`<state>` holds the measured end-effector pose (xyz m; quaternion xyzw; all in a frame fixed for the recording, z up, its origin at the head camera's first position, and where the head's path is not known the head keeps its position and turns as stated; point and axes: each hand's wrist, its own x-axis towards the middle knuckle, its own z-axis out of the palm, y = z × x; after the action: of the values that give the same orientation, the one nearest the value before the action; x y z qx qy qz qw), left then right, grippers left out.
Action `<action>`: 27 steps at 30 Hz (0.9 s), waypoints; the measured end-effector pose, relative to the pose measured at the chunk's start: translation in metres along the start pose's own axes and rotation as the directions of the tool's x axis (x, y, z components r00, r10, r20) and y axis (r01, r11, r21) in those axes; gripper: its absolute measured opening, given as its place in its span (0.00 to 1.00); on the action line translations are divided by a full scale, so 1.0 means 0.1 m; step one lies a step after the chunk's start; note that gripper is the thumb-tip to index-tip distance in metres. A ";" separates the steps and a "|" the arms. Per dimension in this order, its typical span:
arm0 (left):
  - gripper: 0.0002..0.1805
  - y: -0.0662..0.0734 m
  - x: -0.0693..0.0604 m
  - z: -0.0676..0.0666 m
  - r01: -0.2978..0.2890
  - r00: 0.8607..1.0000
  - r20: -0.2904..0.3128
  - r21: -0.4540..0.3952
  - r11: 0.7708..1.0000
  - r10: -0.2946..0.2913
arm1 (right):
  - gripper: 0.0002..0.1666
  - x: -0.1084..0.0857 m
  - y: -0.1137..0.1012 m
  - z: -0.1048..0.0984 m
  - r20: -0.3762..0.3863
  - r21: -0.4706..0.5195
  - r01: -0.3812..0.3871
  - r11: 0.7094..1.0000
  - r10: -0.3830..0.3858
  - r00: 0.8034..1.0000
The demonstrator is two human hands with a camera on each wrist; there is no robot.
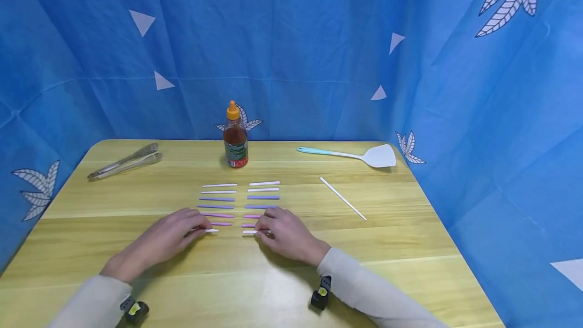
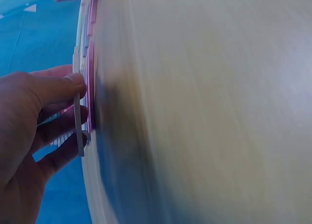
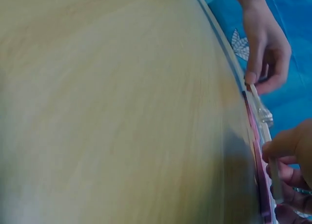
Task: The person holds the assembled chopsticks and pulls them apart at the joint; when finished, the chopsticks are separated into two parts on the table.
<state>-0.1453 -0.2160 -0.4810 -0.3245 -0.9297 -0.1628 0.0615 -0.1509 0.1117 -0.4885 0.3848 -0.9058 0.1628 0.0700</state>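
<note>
In the head view my left hand (image 1: 175, 234) pinches a short white stick (image 1: 212, 230) by its left end, low over the table. Seen from the left wrist, thumb and fingers grip this thin stick (image 2: 78, 112) near its middle. My right hand (image 1: 287, 234) pinches another short white stick (image 1: 249, 232), level with the first and apart from it. The right wrist view shows this stick (image 3: 276, 180) between thumb and fingers. Beyond the hands lie two columns of similar sticks: pink sticks (image 1: 217, 215) nearest, then blue sticks (image 1: 263, 197), then white sticks (image 1: 264, 183) farthest.
A longer white stick (image 1: 342, 198) lies slanted at the right. Metal tongs (image 1: 125, 162) rest at the back left, a sauce bottle (image 1: 236, 146) stands at the back middle, and a white spatula (image 1: 379, 156) lies back right. A blue curtain (image 1: 309, 54) hangs behind the wooden table (image 1: 218, 292).
</note>
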 end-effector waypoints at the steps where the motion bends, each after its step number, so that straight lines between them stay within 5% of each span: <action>1: 0.12 0.01 0.02 0.01 -0.003 1.000 0.006 0.005 1.000 0.003 | 0.06 0.01 -0.01 0.01 0.001 -0.004 0.002 1.000 -0.002 1.000; 11: 0.10 0.11 0.16 0.14 -0.073 0.997 -0.032 0.029 0.997 0.074 | 0.03 0.05 -0.03 0.07 -0.017 -0.060 0.040 0.997 -0.041 0.999; 27: 0.08 0.15 0.20 0.20 -0.061 0.998 -0.020 0.028 0.998 0.061 | 0.04 0.07 -0.02 0.08 -0.014 -0.047 0.021 0.999 -0.022 1.000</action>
<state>-0.1518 -0.1870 -0.4913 -0.3501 -0.9209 -0.1513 0.0806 -0.1545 0.1027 -0.4939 0.3917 -0.9046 0.1438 0.0874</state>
